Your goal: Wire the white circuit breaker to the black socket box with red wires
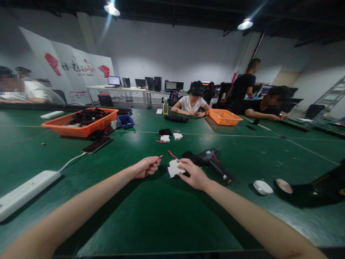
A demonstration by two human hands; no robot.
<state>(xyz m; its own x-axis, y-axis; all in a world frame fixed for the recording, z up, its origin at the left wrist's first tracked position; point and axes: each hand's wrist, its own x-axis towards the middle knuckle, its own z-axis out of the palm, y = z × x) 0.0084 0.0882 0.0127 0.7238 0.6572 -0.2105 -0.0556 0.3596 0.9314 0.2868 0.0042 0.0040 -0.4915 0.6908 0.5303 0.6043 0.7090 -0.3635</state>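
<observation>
At a green surface [151,219], the left hand [145,168] pinches a red wire [160,157] just beside the white plastic module [174,168] pinched by the right hand [196,175], apparently a wire-handling step whose next move would call for steady alignment.

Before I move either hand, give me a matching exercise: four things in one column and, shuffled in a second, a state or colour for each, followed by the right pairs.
Column one
1. Left hand
2. Right hand
3. Cordless drill
4. Phone

Column two
A. Lying at the end of a white cable
B. Holding a white block
C. Dark, with a small red part
D. Pinching a short red wire with a pale tip

Right pairs: 1-D, 2-B, 3-C, 4-A
</observation>
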